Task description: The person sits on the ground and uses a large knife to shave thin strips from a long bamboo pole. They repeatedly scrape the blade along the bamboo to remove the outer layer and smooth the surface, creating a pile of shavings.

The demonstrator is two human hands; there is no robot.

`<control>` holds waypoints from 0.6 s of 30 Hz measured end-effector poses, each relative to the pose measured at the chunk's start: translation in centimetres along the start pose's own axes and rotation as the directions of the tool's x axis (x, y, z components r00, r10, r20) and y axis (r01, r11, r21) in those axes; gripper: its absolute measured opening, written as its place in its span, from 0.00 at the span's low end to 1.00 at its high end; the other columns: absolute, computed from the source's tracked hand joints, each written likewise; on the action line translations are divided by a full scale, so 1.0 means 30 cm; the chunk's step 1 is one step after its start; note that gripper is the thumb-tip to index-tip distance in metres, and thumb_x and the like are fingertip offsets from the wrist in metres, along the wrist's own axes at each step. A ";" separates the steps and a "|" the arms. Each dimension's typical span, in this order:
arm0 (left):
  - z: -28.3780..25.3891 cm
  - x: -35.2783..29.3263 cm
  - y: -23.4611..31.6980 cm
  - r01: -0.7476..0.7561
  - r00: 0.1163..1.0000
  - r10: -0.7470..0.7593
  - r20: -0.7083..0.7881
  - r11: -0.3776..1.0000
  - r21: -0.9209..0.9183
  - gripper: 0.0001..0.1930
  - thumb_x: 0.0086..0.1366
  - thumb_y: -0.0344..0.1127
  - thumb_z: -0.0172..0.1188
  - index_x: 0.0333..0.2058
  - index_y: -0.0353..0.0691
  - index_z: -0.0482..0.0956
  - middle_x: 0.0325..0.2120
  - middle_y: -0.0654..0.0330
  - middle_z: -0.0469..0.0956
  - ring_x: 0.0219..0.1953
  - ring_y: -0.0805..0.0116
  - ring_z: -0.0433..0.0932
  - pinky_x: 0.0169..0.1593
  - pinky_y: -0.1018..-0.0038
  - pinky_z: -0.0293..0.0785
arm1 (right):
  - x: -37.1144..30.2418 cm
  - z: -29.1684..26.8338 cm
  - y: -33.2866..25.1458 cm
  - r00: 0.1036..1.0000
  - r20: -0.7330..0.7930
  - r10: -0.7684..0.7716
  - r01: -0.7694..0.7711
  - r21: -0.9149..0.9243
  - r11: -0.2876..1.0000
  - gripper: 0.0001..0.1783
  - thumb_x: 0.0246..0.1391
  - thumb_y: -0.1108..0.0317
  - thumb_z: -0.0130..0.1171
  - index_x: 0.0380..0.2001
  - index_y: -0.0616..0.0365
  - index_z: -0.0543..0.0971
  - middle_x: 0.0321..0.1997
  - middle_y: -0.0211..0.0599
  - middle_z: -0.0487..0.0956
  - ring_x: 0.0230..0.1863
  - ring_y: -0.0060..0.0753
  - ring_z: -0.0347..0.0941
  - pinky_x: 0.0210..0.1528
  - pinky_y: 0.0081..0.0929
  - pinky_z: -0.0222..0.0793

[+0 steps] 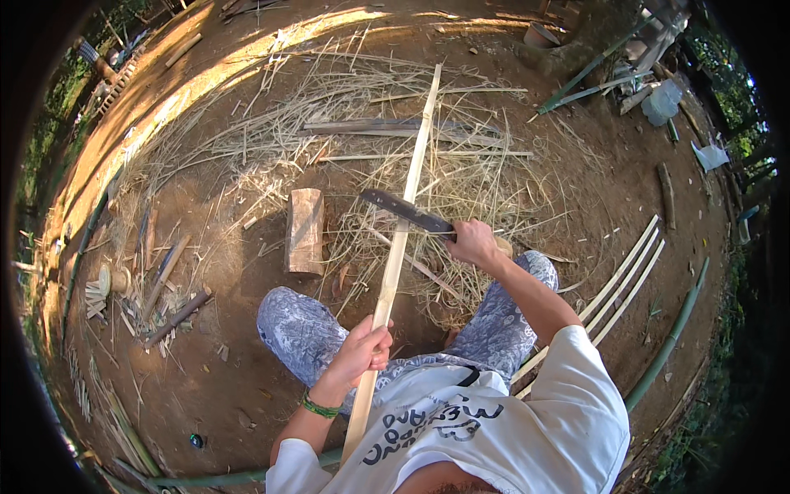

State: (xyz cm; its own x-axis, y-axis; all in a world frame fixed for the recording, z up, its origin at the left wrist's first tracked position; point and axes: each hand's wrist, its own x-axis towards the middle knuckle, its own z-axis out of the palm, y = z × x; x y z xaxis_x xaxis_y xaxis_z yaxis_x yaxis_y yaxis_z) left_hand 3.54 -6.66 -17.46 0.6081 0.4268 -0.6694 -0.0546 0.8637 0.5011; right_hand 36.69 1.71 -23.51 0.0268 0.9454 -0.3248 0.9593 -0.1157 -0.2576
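The strip [393, 262] lies between the hands, running from just past six o'clock to just past twelve, its low end against the shirt [494, 420]; the left hand [360, 352] holds it at seven o'clock, fingers curled together round it; the right hand [473, 242], at three o'clock from the strip, has its fingers wrapped tight about the handle of the knife [409, 212]; the blade crosses over the strip and points to ten o'clock, though I cannot tell whether the edge bites.

Of containers, a pot [541, 36] sits far off at one o'clock, its inside too small to make out; a pale bag [661, 103] lies at two o'clock, its contents hidden.

A log [304, 231] lies at nine o'clock, near the strip; shavings [271, 123] spread from ten o'clock round to one; three slats [623, 278] lie side by side between three and four o'clock, with a green pole [671, 342] beyond them.
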 end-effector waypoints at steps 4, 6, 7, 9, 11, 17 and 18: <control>-0.010 0.013 -0.009 -0.030 0.999 0.031 -0.034 0.999 0.028 0.08 0.78 0.34 0.43 0.50 0.40 0.66 0.24 0.67 0.64 0.16 0.83 0.57 0.19 0.83 0.56 | -0.147 0.082 -0.124 0.926 0.130 -0.353 0.356 0.003 0.935 0.14 0.53 0.67 0.59 0.43 0.60 0.81 0.25 0.38 0.80 0.21 0.26 0.74 0.22 0.29 0.76; -0.014 -0.022 -0.029 -0.008 0.999 0.009 -0.034 0.999 0.035 0.08 0.78 0.34 0.43 0.50 0.40 0.66 0.24 0.68 0.64 0.16 0.83 0.57 0.19 0.83 0.56 | -0.108 0.057 -0.109 0.957 0.206 -0.202 0.209 -0.014 0.978 0.14 0.53 0.68 0.59 0.42 0.60 0.81 0.24 0.37 0.80 0.22 0.25 0.75 0.23 0.29 0.77; -0.021 -0.045 -0.043 0.005 0.999 -0.004 -0.036 0.999 0.039 0.08 0.78 0.34 0.43 0.50 0.40 0.66 0.24 0.68 0.64 0.16 0.83 0.57 0.19 0.83 0.56 | -0.073 0.036 -0.098 0.962 0.244 -0.125 0.134 -0.024 0.991 0.14 0.52 0.68 0.60 0.42 0.60 0.81 0.24 0.37 0.80 0.22 0.25 0.75 0.23 0.30 0.77; -0.035 -0.088 -0.067 0.015 1.000 -0.014 -0.026 1.000 0.024 0.08 0.78 0.34 0.43 0.50 0.40 0.66 0.24 0.67 0.64 0.16 0.83 0.57 0.19 0.83 0.56 | 0.026 0.044 0.029 0.987 0.155 0.039 -0.048 0.053 0.997 0.13 0.55 0.63 0.58 0.38 0.60 0.82 0.22 0.36 0.79 0.20 0.27 0.74 0.22 0.30 0.77; -0.050 -0.090 -0.087 0.010 0.999 -0.009 -0.036 1.000 0.015 0.08 0.78 0.35 0.43 0.50 0.40 0.66 0.24 0.68 0.65 0.16 0.83 0.57 0.19 0.83 0.57 | 0.062 0.091 0.057 0.993 0.108 0.040 -0.041 0.003 0.999 0.15 0.60 0.57 0.56 0.35 0.58 0.82 0.22 0.37 0.80 0.18 0.29 0.74 0.24 0.33 0.78; -0.043 -0.079 -0.106 -0.004 0.998 0.010 -0.063 0.996 0.091 0.08 0.78 0.35 0.43 0.50 0.40 0.66 0.25 0.67 0.65 0.16 0.83 0.59 0.20 0.82 0.57 | -0.087 0.171 -0.107 0.865 0.035 -0.501 0.502 -0.041 0.864 0.12 0.56 0.61 0.61 0.35 0.58 0.80 0.23 0.39 0.80 0.21 0.31 0.76 0.23 0.33 0.77; -0.040 -0.109 -0.109 0.008 0.997 0.000 -0.081 0.995 0.097 0.08 0.78 0.35 0.43 0.50 0.40 0.66 0.25 0.67 0.65 0.16 0.83 0.59 0.20 0.82 0.57 | -0.036 0.109 -0.101 0.940 0.217 -0.264 0.277 -0.032 0.960 0.11 0.58 0.60 0.60 0.37 0.56 0.80 0.23 0.37 0.78 0.20 0.27 0.73 0.20 0.30 0.74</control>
State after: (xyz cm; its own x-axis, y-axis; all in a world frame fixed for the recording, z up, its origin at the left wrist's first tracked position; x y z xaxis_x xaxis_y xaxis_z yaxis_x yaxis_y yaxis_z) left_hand 0.77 -10.55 -17.58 0.5423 0.4472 -0.7113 0.0275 0.8367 0.5470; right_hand 32.84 0.04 -25.34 -0.2889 0.8528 -0.4350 0.9377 0.1605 -0.3081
